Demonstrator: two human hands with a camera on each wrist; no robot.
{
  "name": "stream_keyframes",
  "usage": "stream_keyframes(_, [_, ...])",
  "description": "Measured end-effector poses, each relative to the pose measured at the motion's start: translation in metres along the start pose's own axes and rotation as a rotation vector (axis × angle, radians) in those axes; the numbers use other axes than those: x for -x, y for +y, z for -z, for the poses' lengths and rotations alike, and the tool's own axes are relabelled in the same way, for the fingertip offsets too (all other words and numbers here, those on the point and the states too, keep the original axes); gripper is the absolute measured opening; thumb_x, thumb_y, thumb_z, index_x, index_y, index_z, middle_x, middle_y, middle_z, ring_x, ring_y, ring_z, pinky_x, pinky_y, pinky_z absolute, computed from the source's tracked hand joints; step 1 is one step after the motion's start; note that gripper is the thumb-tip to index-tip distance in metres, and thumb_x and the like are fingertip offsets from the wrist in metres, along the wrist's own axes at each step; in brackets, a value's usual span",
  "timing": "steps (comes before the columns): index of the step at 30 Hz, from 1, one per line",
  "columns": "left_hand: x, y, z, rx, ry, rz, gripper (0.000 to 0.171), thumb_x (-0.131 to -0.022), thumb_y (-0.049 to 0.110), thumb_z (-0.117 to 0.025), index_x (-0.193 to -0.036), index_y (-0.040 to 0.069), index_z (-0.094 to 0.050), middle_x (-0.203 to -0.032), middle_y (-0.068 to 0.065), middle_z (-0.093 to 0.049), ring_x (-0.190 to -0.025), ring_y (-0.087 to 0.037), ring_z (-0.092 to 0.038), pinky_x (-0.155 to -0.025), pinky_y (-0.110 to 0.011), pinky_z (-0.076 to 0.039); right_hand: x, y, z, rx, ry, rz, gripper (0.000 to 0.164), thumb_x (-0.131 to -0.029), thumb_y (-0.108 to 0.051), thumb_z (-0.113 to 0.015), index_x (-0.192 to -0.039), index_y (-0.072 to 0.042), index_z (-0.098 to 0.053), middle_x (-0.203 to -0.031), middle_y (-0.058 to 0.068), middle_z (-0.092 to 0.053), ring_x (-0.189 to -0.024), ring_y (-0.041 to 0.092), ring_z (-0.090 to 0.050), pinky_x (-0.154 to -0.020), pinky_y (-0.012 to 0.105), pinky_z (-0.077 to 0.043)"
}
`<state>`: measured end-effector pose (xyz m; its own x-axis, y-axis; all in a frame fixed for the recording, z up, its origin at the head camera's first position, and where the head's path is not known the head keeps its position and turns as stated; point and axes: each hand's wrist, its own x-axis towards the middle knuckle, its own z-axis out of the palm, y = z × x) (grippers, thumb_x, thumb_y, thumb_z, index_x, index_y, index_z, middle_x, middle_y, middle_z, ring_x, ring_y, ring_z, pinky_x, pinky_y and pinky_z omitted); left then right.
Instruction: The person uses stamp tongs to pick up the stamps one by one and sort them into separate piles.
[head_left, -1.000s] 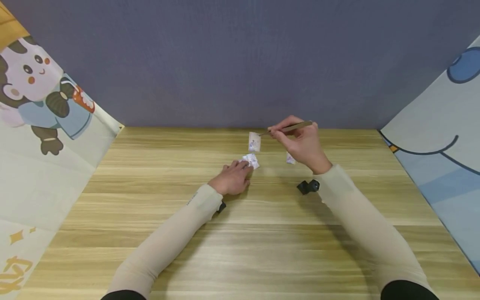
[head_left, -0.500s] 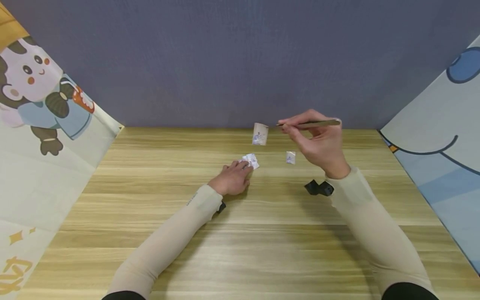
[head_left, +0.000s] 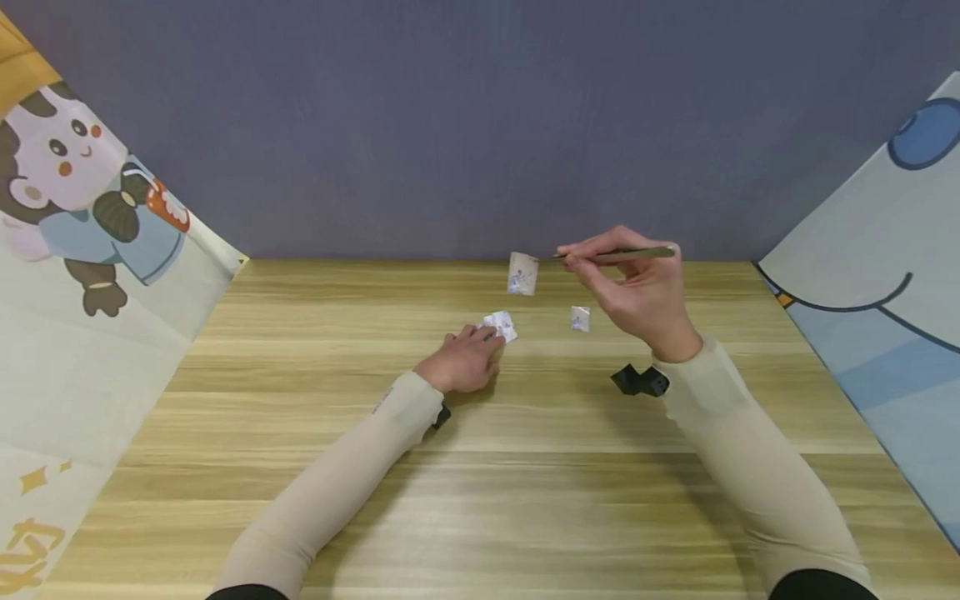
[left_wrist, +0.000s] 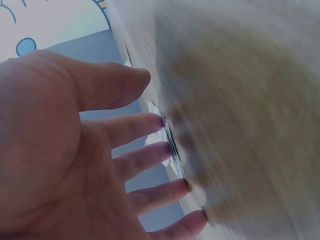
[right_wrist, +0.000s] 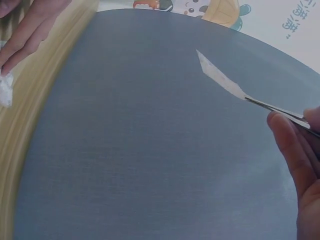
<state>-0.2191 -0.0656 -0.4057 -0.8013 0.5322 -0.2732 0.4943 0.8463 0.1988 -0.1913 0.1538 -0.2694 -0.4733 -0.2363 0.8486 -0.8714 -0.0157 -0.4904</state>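
Head view: one pale printed slip [head_left: 522, 275], near the far edge of the wooden table [head_left: 480, 500], tweezers [head_left: 637, 253] at its upper right corner; right hand [head_left: 637, 292], pinching the tweezers between thumb and fingers; left hand [head_left: 461, 362], laid on a white packet [head_left: 501, 325]; one smaller slip [head_left: 581, 318], flat on the table, apart from the packet.

Left wrist view: left hand, fingers spread and fairly straight, tips against the packet, thumb standing off; packet glossy at the edge; probably light, slick, inclined to slide unless pressed.

Right wrist view: printed slip seen nearly edge-on, clear of the table, one corner in the tweezers' tips; slightly bowed; judged almost weightless, thin, pliant, easily creased or torn; best held lightly by corner or margin; a deeper bite should limit swivelling.
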Motion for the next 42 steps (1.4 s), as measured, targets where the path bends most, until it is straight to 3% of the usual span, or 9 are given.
stream_keyframes(6, [0.002,-0.001,0.000,0.010,-0.017,0.000,0.053,-0.100,0.029,-0.045,-0.149,0.016,-0.031,-0.154,-0.006,-0.021,-0.139,-0.028,-0.019,-0.106,-0.053,-0.025,0.008,0.017,0.008,0.018,0.005,-0.053,0.016,-0.076,0.023,-0.062,-0.084,0.010,-0.068,-0.084,0.023,-0.067,-0.080,0.029,-0.068,-0.066,0.030,-0.055])
stream_keyframes(14, [0.003,-0.001,-0.001,0.012,-0.024,0.001,0.053,-0.100,0.030,-0.045,-0.149,0.016,-0.030,-0.155,-0.006,-0.020,-0.139,-0.027,-0.018,-0.106,-0.053,-0.024,0.010,0.020,0.014,0.140,-0.023,-0.095,0.009,-0.075,0.025,-0.061,-0.080,0.017,-0.062,-0.080,0.027,-0.065,-0.073,0.032,-0.067,-0.063,0.026,-0.055])
stream_keyframes(17, [0.002,-0.002,-0.001,-0.001,-0.017,0.002,0.053,-0.100,0.030,-0.045,-0.149,0.017,-0.030,-0.155,-0.006,-0.020,-0.139,-0.027,-0.018,-0.106,-0.053,-0.024,0.020,0.038,0.024,0.250,-0.035,-0.175,0.004,-0.079,0.015,-0.066,-0.080,0.012,-0.065,-0.081,0.018,-0.068,-0.070,0.024,-0.067,-0.063,0.022,-0.054])
stream_keyframes(21, [0.002,-0.002,-0.001,-0.009,-0.019,0.002,0.054,-0.100,0.030,-0.045,-0.150,0.017,-0.029,-0.155,-0.005,-0.019,-0.139,-0.027,-0.018,-0.106,-0.053,-0.025,0.038,0.072,0.040,0.379,-0.074,-0.366,0.005,-0.084,-0.004,-0.070,-0.082,0.000,-0.069,-0.081,0.005,-0.069,-0.068,0.016,-0.067,-0.061,0.019,-0.053])
stream_keyframes(26, [0.002,-0.002,-0.001,0.007,-0.022,0.008,0.055,-0.100,0.030,-0.045,-0.150,0.016,-0.027,-0.155,-0.005,-0.018,-0.140,-0.027,-0.017,-0.107,-0.053,-0.023,0.059,0.102,0.056,0.490,-0.170,-0.574,0.008,-0.089,-0.012,-0.067,-0.087,-0.004,-0.069,-0.083,0.002,-0.068,-0.069,0.013,-0.067,-0.058,0.022,-0.053])
stream_keyframes(32, [0.002,-0.002,0.000,0.037,-0.027,0.017,0.058,-0.100,0.030,-0.045,-0.151,0.012,-0.024,-0.156,-0.005,-0.017,-0.141,-0.026,-0.013,-0.109,-0.052,-0.019,0.078,0.130,0.068,0.528,-0.219,-0.693,0.004,-0.088,-0.009,-0.066,-0.086,-0.006,-0.067,-0.080,0.007,-0.067,-0.071,0.030,-0.065,-0.056,0.025,-0.051])
stream_keyframes(35, [0.003,-0.002,0.001,0.041,-0.025,0.016,0.058,-0.100,0.030,-0.045,-0.151,0.012,-0.025,-0.156,-0.005,-0.017,-0.141,-0.026,-0.013,-0.109,-0.052,-0.019,0.086,0.138,0.071,0.530,-0.237,-0.727,0.004,-0.088,-0.009,-0.066,-0.088,-0.005,-0.066,-0.079,0.008,-0.067,-0.073,0.032,-0.065,-0.056,0.027,-0.051])
stream_keyframes(42, [0.003,-0.001,0.002,0.039,-0.031,0.020,0.058,-0.100,0.030,-0.045,-0.151,0.012,-0.023,-0.156,-0.004,-0.015,-0.142,-0.026,-0.011,-0.110,-0.052,-0.017,0.096,0.146,0.075,0.595,-0.249,-0.703,0.007,-0.088,-0.009,-0.065,-0.088,-0.003,-0.068,-0.079,0.006,-0.067,-0.071,0.023,-0.064,-0.061,0.032,-0.051])
